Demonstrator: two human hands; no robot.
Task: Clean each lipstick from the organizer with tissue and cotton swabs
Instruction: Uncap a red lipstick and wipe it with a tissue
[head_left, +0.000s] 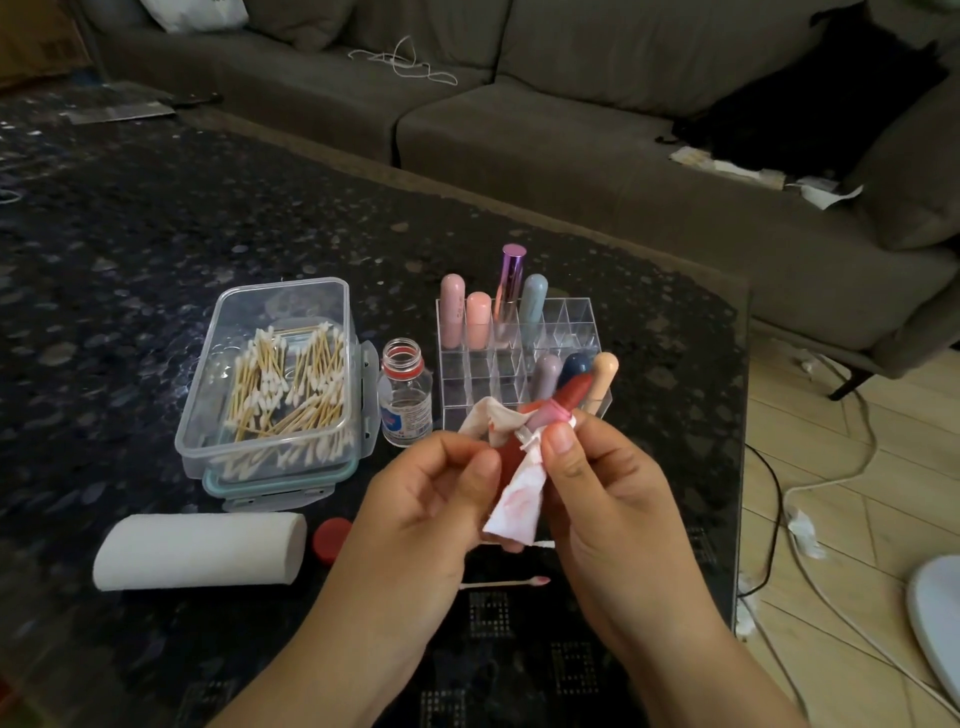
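Note:
My right hand (602, 499) pinches an uncapped red lipstick (569, 397) at its base, the tip pointing up and away. My left hand (431, 499) pinches a stained white tissue (517, 499) that wraps around the lipstick's lower part; a red piece, probably the cap, shows behind it. Behind my hands stands the clear organizer (519, 353) with several capped lipsticks in pink, purple, grey and blue. A used cotton swab (504, 583) with a pink tip lies on the table below my hands.
A clear box of cotton swabs (280, 379) sits left of the organizer, an open small bottle (405, 395) between them. A white tissue roll (200, 551) and a red bottle cap (330, 538) lie front left. A grey sofa stands behind the dark table; cables run over the floor at right.

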